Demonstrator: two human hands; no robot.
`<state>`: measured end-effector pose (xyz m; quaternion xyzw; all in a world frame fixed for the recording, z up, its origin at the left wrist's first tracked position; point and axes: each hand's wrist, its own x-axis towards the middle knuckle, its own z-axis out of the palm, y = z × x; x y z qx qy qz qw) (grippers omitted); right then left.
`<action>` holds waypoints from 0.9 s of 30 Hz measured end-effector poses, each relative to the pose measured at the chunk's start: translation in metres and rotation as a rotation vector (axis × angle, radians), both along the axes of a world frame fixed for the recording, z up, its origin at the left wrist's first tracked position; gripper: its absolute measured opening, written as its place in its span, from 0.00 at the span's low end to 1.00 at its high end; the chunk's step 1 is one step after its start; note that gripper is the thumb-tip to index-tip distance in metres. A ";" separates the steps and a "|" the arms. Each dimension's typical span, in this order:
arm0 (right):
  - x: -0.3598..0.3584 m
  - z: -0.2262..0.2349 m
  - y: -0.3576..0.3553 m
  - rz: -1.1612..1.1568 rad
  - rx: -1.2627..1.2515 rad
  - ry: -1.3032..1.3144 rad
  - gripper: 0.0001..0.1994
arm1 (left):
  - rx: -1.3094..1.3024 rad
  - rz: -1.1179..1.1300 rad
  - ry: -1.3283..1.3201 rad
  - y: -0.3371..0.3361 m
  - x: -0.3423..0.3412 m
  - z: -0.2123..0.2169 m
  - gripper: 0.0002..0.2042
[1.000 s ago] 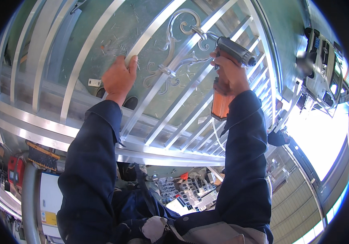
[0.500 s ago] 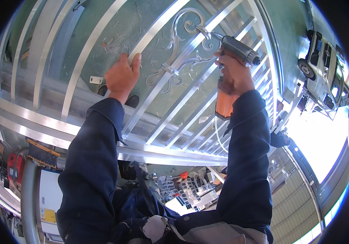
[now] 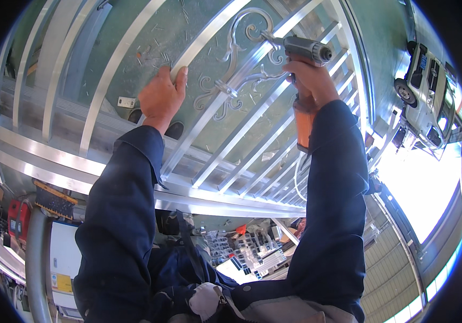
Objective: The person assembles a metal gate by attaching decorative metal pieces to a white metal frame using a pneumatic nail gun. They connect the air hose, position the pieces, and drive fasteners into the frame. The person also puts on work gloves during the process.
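Observation:
A shiny metal gate frame of parallel bars lies flat before me, with a scrolled metal ornament fixed between two bars. My left hand grips one slanted bar just left of the ornament. My right hand holds a grey and orange power drill, its bit pressed against the top scroll of the ornament. Both arms wear dark blue sleeves.
A green floor with metal shavings shows through the bars. A small white block lies near my left hand. A white vehicle stands at the right. Stacked metal profiles and a red machine sit low in view.
The view has shifted, so both hands and the drill sit a little higher and further right in the picture. My grip on the bar and the drill is unchanged.

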<state>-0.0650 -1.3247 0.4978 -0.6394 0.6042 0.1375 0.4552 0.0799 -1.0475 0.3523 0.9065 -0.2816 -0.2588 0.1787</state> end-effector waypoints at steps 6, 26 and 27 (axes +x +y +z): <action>-0.001 -0.003 0.001 -0.173 0.117 0.010 0.20 | -0.023 0.006 -0.014 0.002 -0.001 0.002 0.24; -0.002 -0.017 0.000 -0.246 0.091 0.003 0.18 | -0.016 0.021 0.035 -0.001 0.000 0.004 0.23; -0.003 -0.016 0.004 -0.254 0.085 -0.008 0.18 | -0.003 0.018 0.041 -0.001 0.000 0.004 0.23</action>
